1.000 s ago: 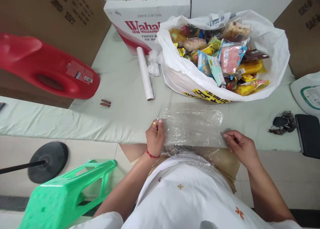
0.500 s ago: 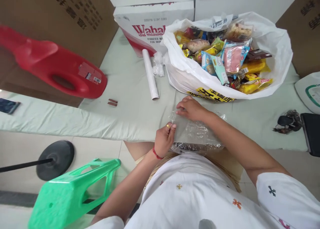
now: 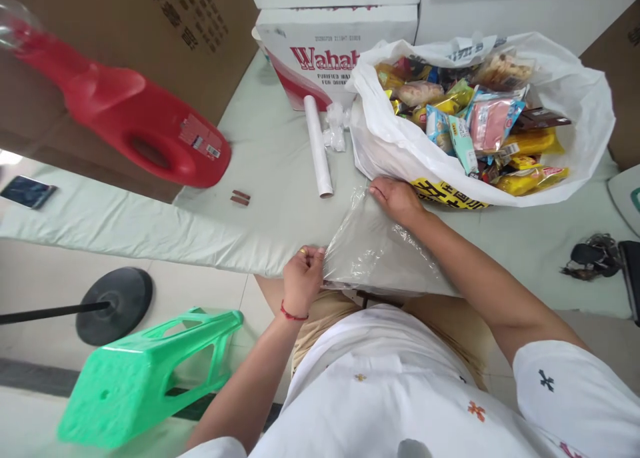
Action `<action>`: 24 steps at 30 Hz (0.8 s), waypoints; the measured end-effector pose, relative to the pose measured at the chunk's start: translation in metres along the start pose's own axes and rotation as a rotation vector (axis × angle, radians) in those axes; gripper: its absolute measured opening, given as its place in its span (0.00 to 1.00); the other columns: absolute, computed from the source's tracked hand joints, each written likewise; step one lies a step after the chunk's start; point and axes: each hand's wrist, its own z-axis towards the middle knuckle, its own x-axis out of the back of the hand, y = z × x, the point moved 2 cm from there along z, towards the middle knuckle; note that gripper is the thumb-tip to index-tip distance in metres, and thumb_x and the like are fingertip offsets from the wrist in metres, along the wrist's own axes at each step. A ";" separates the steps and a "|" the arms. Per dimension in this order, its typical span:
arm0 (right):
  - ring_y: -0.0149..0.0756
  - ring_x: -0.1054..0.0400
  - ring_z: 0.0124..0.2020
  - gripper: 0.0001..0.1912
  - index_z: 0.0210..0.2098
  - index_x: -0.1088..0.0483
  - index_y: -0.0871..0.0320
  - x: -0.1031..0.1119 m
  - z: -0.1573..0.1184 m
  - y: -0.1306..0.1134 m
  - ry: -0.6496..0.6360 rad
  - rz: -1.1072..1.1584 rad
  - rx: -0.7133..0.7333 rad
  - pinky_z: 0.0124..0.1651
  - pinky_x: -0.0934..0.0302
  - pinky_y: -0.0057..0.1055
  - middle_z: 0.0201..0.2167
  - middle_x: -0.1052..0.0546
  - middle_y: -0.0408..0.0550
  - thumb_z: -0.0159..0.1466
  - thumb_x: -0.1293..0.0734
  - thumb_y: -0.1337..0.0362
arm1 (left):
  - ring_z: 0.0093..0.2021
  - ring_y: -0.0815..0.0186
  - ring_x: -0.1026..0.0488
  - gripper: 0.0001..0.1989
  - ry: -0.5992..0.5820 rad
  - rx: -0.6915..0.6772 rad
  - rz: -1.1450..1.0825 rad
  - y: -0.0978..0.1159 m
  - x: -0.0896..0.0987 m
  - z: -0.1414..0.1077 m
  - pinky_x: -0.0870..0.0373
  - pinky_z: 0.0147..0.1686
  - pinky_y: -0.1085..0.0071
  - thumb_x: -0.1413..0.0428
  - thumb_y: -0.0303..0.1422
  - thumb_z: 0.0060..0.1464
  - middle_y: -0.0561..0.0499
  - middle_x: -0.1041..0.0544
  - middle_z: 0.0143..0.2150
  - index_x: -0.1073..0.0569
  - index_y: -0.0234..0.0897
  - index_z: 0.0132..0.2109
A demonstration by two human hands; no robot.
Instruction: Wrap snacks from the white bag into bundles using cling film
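A sheet of clear plastic film [image 3: 373, 245] is stretched between my two hands over the near edge of the covered table. My left hand [image 3: 304, 278], with a ring and a red bracelet, pinches its left corner at the table edge. Farther up, my right hand [image 3: 397, 199] grips the far corner, close to the white plastic bag [image 3: 380, 141] of wrapped snacks. Whether the film is one layer or a flat bag I cannot tell. A white roll [image 3: 318, 148] lies just beyond the film, beside small crumpled clear plastic pieces [image 3: 335, 130].
To the left lie a red plastic bottle [image 3: 165, 131], two small brown strips [image 3: 241, 198] and a phone [image 3: 29, 191]. A Wahaha carton [image 3: 330, 45] stands behind. Keys [image 3: 593, 255] are at the right. A green stool [image 3: 150, 378] stands on the floor at left.
My hands have moved apart, the left toward the left and the right farther up the table. The bunched film is now drawn out flat and taut. The view has shifted slightly.
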 end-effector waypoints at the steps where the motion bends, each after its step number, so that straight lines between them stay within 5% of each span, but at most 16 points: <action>1: 0.43 0.30 0.39 0.16 0.47 0.26 0.57 -0.002 0.000 0.000 0.003 -0.002 0.003 0.43 0.43 0.34 0.43 0.20 0.53 0.77 0.43 0.58 | 0.18 0.68 0.38 0.17 0.014 -0.007 0.022 -0.003 0.005 0.002 0.44 0.24 0.71 0.43 0.48 0.61 0.59 0.35 0.17 0.31 0.42 0.31; 7: 0.42 0.29 0.37 0.17 0.49 0.26 0.58 -0.009 -0.003 0.004 0.047 0.016 -0.005 0.41 0.43 0.32 0.41 0.18 0.53 0.77 0.44 0.57 | 0.22 0.67 0.40 0.17 0.105 -0.136 0.242 -0.011 0.033 -0.005 0.46 0.28 0.70 0.44 0.44 0.62 0.57 0.36 0.19 0.32 0.42 0.28; 12: 0.41 0.28 0.39 0.16 0.48 0.26 0.58 -0.007 -0.005 0.005 0.038 0.078 0.042 0.44 0.42 0.32 0.41 0.19 0.53 0.77 0.43 0.58 | 0.30 0.65 0.35 0.13 0.318 -0.381 0.290 0.025 0.046 -0.003 0.39 0.35 0.69 0.46 0.41 0.65 0.51 0.27 0.34 0.28 0.41 0.33; 17: 0.41 0.28 0.39 0.15 0.46 0.25 0.57 -0.005 -0.003 0.002 0.031 0.092 0.032 0.44 0.41 0.32 0.41 0.19 0.52 0.76 0.42 0.58 | 0.43 0.58 0.25 0.17 0.010 -0.425 0.258 0.073 -0.014 0.033 0.34 0.47 0.65 0.48 0.45 0.69 0.45 0.23 0.39 0.24 0.38 0.39; 20: 0.41 0.28 0.39 0.15 0.47 0.25 0.57 -0.003 -0.004 0.003 0.010 0.090 0.023 0.43 0.42 0.32 0.40 0.19 0.51 0.76 0.42 0.58 | 0.46 0.54 0.24 0.23 -0.013 -0.394 0.313 0.092 -0.052 0.046 0.32 0.46 0.63 0.41 0.51 0.63 0.40 0.22 0.46 0.23 0.35 0.49; 22: 0.41 0.28 0.38 0.16 0.48 0.25 0.57 -0.003 -0.005 0.004 -0.009 0.082 0.018 0.42 0.42 0.33 0.40 0.19 0.51 0.76 0.42 0.58 | 0.44 0.53 0.23 0.26 -0.030 -0.388 0.323 0.096 -0.065 0.046 0.32 0.43 0.64 0.37 0.52 0.58 0.40 0.21 0.44 0.24 0.34 0.51; 24: 0.42 0.28 0.39 0.16 0.48 0.25 0.57 -0.002 -0.006 0.006 -0.023 0.066 0.018 0.43 0.42 0.33 0.41 0.19 0.51 0.76 0.43 0.58 | 0.36 0.58 0.24 0.21 -0.196 -0.334 0.265 0.092 -0.068 0.044 0.33 0.37 0.66 0.37 0.51 0.58 0.46 0.22 0.34 0.24 0.35 0.42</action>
